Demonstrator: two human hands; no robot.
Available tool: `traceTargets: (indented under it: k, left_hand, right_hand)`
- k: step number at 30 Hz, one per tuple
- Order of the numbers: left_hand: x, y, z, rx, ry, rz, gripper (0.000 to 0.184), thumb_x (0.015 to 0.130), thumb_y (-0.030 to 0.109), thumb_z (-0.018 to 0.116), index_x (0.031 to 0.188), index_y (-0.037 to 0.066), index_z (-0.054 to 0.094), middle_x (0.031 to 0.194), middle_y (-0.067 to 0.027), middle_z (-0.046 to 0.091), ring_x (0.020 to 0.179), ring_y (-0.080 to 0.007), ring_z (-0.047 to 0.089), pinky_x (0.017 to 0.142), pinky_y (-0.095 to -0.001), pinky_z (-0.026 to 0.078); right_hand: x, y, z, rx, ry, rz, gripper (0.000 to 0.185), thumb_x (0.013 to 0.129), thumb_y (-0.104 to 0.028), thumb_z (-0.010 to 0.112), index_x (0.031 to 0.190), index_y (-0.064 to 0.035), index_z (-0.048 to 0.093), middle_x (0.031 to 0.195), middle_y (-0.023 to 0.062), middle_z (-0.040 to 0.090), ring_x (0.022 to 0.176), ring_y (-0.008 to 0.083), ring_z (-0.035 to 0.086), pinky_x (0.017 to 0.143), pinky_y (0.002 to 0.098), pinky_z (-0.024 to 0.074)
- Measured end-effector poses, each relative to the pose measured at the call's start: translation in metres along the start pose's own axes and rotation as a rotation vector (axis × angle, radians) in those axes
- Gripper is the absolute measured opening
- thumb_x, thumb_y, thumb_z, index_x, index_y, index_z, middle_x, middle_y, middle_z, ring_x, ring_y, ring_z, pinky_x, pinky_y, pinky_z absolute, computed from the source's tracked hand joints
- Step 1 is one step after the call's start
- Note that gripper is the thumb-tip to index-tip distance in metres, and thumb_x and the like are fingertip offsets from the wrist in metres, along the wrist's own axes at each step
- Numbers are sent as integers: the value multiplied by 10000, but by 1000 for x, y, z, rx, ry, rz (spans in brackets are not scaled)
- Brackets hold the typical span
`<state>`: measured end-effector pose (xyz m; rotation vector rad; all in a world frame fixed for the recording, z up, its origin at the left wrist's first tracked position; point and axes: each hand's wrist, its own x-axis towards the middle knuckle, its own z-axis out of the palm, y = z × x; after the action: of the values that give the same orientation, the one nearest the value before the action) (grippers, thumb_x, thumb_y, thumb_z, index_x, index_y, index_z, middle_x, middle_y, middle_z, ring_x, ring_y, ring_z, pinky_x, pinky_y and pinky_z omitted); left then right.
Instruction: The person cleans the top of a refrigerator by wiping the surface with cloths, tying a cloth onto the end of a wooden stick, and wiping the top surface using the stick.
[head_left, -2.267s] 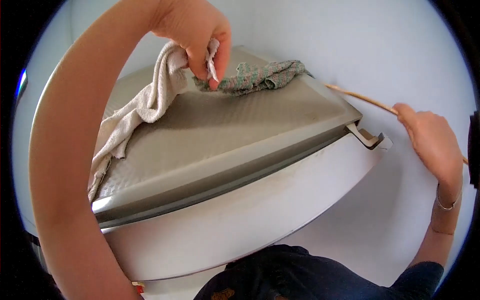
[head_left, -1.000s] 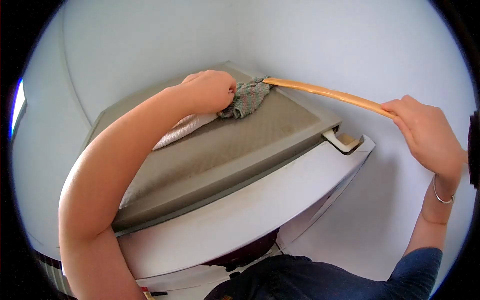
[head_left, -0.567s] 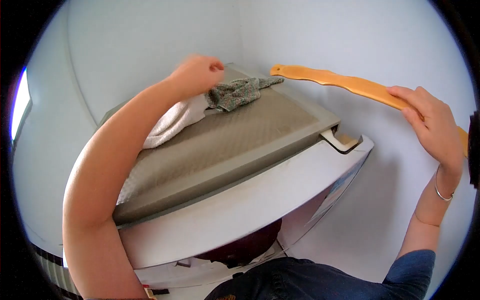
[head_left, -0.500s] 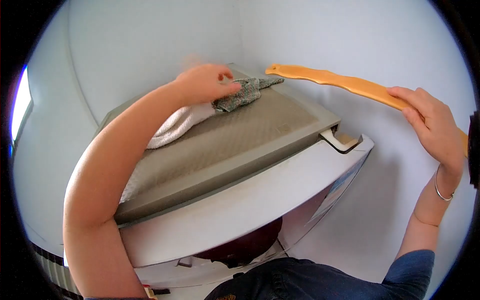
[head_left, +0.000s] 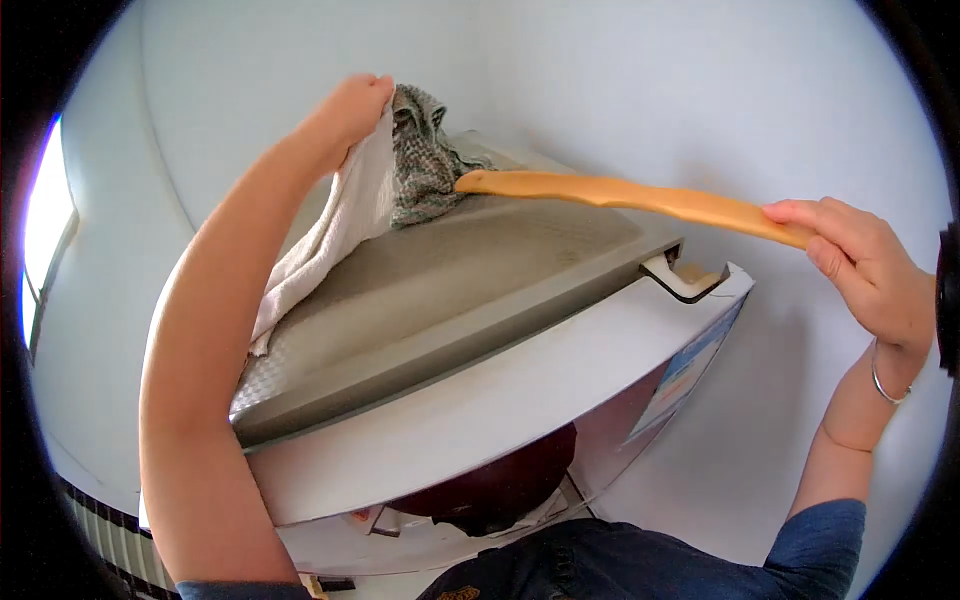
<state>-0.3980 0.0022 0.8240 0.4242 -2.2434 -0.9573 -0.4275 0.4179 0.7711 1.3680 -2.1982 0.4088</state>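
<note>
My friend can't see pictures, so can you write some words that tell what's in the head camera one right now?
A person's left hand holds up a white cloth, with a green patterned cloth right beside it, over an appliance's grey top. The right hand grips a long wooden stick, its tip at the green patterned cloth.

The stick [head_left: 640, 196] is yellow-orange; the plain cloth [head_left: 345, 212] off-white; the mottled cloth [head_left: 423, 165] grey-green; the right sleeve [head_left: 825, 545] navy.

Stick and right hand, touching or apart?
Touching. The head view shows it: the stick runs in between the thumb and fingers of the right hand, which grip it with no gap visible.
</note>
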Motion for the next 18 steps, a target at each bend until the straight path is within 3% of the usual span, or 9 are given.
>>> traceTargets:
  k: [6,8,10,11,13,18]
  left_hand:
    - [-18,34,-9,-37,-302,268,239,871,299,466,869,72,537,757,33,527,667,-65,484,618,-255,437]
    - [-23,39,-9,-75,-312,283,235,869,287,482,916,69,556,770,38,530,699,-61,488,637,-248,437]
    - [-31,44,-9,18,-294,433,239,861,266,500,962,69,590,845,29,568,776,-65,503,704,-231,429]
    - [-33,46,-4,24,-287,430,239,861,266,500,962,69,590,845,29,568,776,-65,503,704,-231,429]
    - [-36,50,-6,28,-483,356,246,851,254,519,988,73,613,946,9,589,859,-74,509,771,-216,403]
    - [-23,55,-20,241,-182,532,267,843,257,533,1012,63,605,1014,-33,582,900,-97,517,807,-265,428]
  right_hand:
    - [17,0,25,-86,141,-59,290,843,-88,411,1105,-59,532,902,126,593,716,206,541,687,276,425]
    - [19,-2,27,-14,109,8,287,850,-91,404,1105,-53,529,906,125,591,720,206,535,694,280,422]
    - [22,-4,29,56,72,69,285,856,-95,397,1106,-46,526,910,123,590,723,206,530,701,283,418]
    - [21,1,33,113,69,66,286,861,-96,391,1109,-41,522,919,122,588,731,201,525,707,284,415]
    - [21,2,38,170,70,68,287,865,-97,385,1112,-36,518,928,120,586,738,196,521,713,284,412]
    - [16,9,53,221,203,-69,293,879,-122,385,1125,-13,502,990,114,584,802,187,517,752,279,398]
